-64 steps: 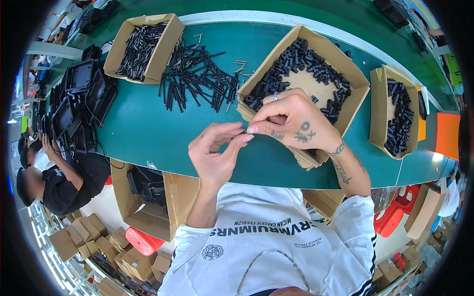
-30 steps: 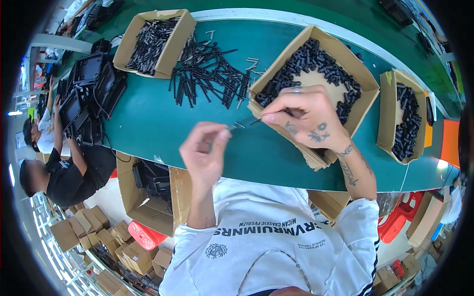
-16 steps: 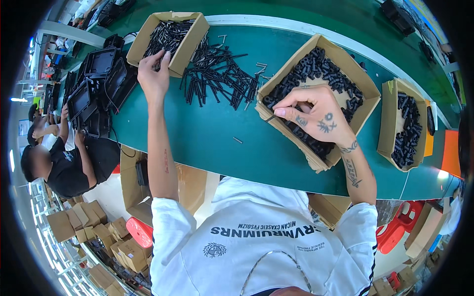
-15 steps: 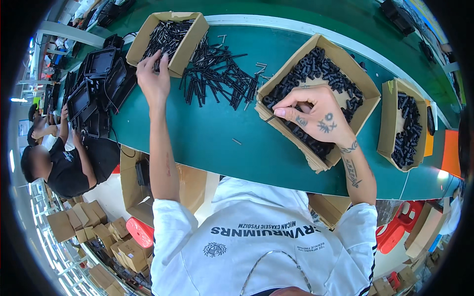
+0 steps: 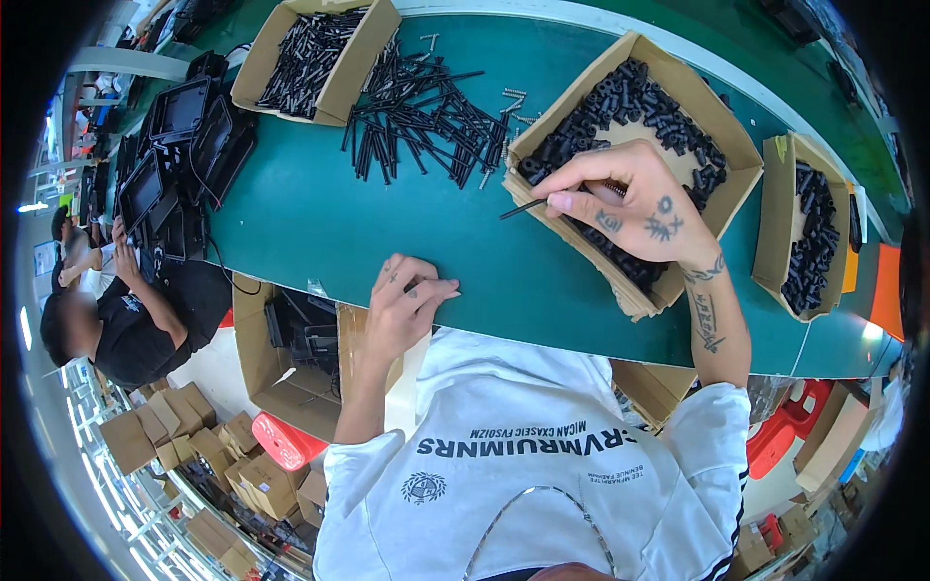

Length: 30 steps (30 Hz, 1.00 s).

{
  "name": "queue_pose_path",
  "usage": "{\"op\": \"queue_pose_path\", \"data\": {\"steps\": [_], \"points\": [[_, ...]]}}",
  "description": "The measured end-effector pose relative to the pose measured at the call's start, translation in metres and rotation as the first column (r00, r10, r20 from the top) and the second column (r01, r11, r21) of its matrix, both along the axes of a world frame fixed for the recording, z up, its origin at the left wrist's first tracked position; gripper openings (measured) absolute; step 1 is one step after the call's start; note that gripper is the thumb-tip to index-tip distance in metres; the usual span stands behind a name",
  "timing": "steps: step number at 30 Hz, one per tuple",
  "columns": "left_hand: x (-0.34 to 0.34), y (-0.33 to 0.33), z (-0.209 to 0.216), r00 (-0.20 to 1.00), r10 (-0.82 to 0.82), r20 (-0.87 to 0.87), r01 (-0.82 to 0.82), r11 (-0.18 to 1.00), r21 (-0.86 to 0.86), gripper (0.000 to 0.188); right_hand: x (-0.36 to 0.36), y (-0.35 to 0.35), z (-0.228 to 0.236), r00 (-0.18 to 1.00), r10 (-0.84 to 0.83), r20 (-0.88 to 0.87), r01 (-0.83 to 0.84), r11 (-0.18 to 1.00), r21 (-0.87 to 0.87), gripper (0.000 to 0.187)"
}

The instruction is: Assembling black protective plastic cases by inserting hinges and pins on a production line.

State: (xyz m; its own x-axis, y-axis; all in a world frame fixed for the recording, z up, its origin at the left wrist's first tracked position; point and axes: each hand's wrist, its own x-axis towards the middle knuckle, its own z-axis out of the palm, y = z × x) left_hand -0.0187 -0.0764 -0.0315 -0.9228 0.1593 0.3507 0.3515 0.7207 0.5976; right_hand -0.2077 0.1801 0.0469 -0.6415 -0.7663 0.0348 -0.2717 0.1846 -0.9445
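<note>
Above the worktop (image 5: 310, 208), at about half past one from your left hand (image 5: 399, 305), a thin dark rod (image 5: 521, 209) points toward eight o'clock, pinched in your right hand (image 5: 639, 201). Your left fingers curl low; whether they grip anything, I cannot tell.

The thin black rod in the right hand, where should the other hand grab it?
Probably by the bare end of the thin black rod, pinched gently between thumb and finger because it's so slim. The left hand could come from the left: that end sticks out leftward, while the right hand covers the rest.
</note>
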Motion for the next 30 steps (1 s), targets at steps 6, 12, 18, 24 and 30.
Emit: {"op": "queue_pose_path", "data": {"steps": [6,12,18,24,30], "points": [[-0.016,0.022,0.019,0.940,0.264,0.218,-0.340,0.790,0.510,0.012,0.004,-0.001,0.004,0.997,0.023,0.077,-0.022,1.000,-0.014,0.011],[-0.046,0.062,0.030,0.968,0.030,0.250,-0.250,-0.025,0.968,0.013,0.006,-0.001,0.003,0.999,0.039,-0.033,-0.043,0.993,-0.113,0.009],[-0.051,0.075,0.027,0.956,-0.079,0.282,-0.293,-0.225,0.929,0.010,0.005,0.001,0.002,0.996,-0.025,-0.091,0.010,0.987,-0.163,0.009],[-0.050,0.076,0.022,0.960,-0.053,0.277,-0.280,-0.272,0.920,0.010,0.007,-0.001,0.004,0.996,-0.039,-0.074,0.028,0.988,-0.152,0.009],[-0.049,0.081,0.024,0.968,0.001,0.252,-0.244,-0.247,0.938,0.012,0.008,0.000,0.005,0.995,-0.050,-0.090,0.036,0.988,-0.150,0.010]]}}
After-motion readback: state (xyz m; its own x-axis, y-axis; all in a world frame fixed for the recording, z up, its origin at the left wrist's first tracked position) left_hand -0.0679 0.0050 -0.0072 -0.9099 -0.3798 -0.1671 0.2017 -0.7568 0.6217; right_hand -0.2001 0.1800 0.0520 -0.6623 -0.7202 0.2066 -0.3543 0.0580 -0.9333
